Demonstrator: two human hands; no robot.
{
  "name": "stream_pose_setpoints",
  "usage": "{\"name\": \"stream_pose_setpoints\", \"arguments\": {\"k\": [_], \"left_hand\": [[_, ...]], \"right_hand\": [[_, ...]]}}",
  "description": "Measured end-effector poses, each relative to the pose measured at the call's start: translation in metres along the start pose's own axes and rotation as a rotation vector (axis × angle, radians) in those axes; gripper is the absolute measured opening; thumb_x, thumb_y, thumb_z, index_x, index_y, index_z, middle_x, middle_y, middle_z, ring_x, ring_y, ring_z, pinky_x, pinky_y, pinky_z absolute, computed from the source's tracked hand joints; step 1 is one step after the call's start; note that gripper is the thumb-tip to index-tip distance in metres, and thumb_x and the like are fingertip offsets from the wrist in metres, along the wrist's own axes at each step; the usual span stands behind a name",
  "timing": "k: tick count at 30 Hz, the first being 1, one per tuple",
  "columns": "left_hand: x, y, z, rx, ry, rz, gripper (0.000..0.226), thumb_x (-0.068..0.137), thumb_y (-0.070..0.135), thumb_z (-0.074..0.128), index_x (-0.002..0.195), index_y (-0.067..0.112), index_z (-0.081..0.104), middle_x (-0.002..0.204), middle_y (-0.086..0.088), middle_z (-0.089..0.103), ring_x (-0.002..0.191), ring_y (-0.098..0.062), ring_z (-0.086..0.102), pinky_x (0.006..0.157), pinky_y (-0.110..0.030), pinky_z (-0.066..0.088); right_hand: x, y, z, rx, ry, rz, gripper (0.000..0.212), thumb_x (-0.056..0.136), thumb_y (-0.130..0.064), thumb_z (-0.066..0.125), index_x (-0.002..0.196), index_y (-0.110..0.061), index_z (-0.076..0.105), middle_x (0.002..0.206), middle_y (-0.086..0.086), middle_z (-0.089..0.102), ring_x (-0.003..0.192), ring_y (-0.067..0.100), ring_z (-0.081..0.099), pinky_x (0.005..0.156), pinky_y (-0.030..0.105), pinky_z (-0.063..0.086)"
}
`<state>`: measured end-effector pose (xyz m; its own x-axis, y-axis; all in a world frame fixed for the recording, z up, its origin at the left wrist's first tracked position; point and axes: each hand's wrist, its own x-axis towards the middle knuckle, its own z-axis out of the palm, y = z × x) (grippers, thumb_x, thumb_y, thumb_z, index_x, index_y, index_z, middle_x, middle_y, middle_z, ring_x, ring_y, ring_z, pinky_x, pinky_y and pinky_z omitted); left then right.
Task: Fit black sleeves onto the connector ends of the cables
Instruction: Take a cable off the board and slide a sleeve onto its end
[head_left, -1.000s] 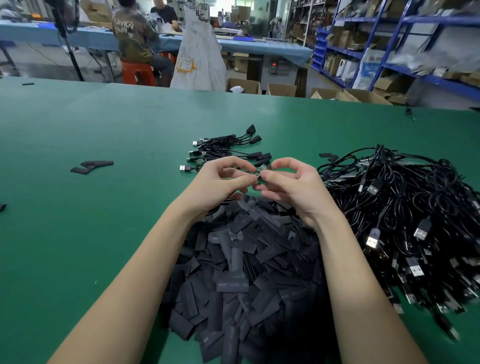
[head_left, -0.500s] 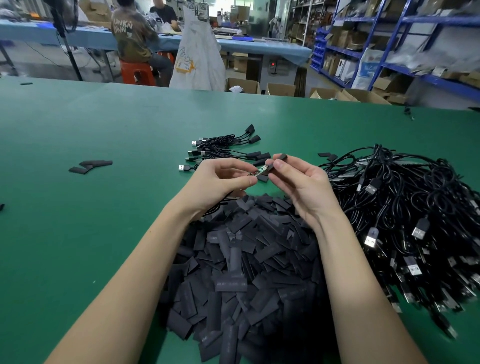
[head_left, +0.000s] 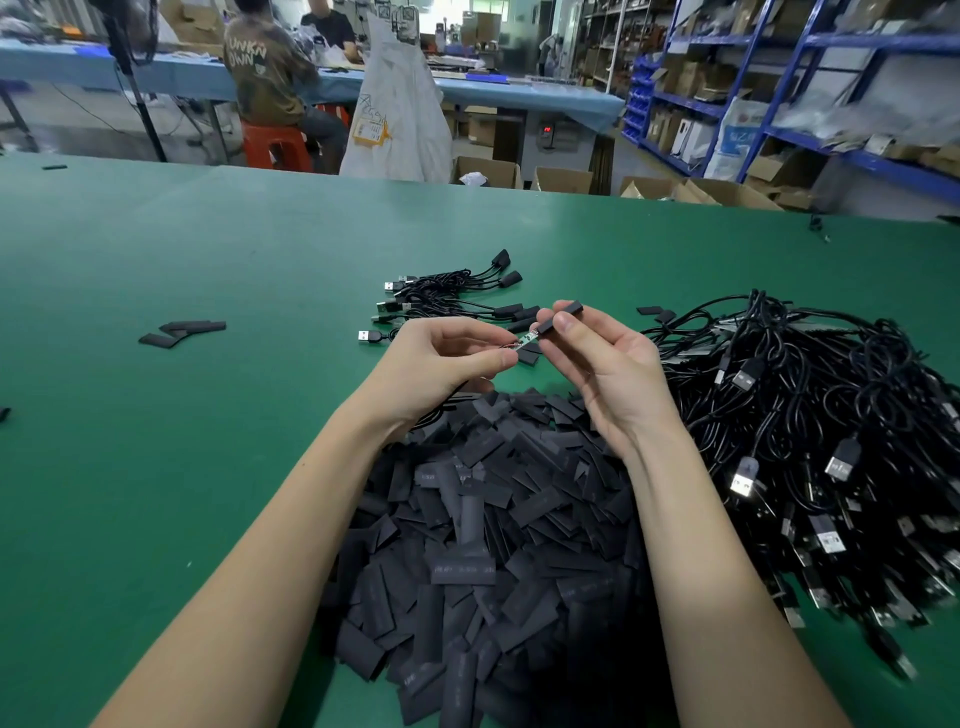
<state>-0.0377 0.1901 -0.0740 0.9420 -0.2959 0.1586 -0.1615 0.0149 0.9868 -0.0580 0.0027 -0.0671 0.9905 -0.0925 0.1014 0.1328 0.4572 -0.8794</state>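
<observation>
Above the far edge of the sleeve heap (head_left: 483, 519), at twelve o'clock from it, the work is held between both hands. A small bare connector end (head_left: 527, 340) is pinched between the thumb and forefinger of the left hand (head_left: 441, 364), its cable trailing down under the palm. A single black sleeve (head_left: 563, 317) is gripped by the curled fingertips of the right hand (head_left: 608, 374), at three o'clock of the left, with its near mouth brought up against the tip of the connector. The sleeve appears barely started, and most of the connector is left exposed.

Several faults can be foreseen from here. If the sleeve is flattened by too firm a pinch, its mouth may be closed and the connector's corner may be caught on the rim. If the two parts are not kept in line, the sleeve may be buckled instead of slid on. With so little of the connector held, it may be pushed back through the left fingertips, and nothing would be gained. Whether any wiring is strained cannot be told.

On the green table (head_left: 156, 467), finished cables (head_left: 447, 296) are laid at twelve o'clock of the hands, the untreated cable pile (head_left: 810, 426) at three o'clock, and a few stray sleeves (head_left: 182, 332) at nine o'clock.
</observation>
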Motion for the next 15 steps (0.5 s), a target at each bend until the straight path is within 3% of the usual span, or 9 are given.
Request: {"name": "stream_pose_setpoints", "arguments": {"k": [15], "left_hand": [[-0.0002,0.0013,0.0011,0.031,0.001,0.06,0.015,0.086,0.005,0.077,0.097,0.015,0.079,0.086,0.0,0.078,0.077,-0.006,0.068,0.071,-0.02,0.056]], "right_hand": [[-0.0007,-0.0021,-0.0037,0.005,-0.093,0.096,0.013,0.095,-0.002,0.063,0.106,-0.002,0.07,0.104,0.012,0.076,0.102,0.019,0.073,0.081,0.023,0.059]]}}
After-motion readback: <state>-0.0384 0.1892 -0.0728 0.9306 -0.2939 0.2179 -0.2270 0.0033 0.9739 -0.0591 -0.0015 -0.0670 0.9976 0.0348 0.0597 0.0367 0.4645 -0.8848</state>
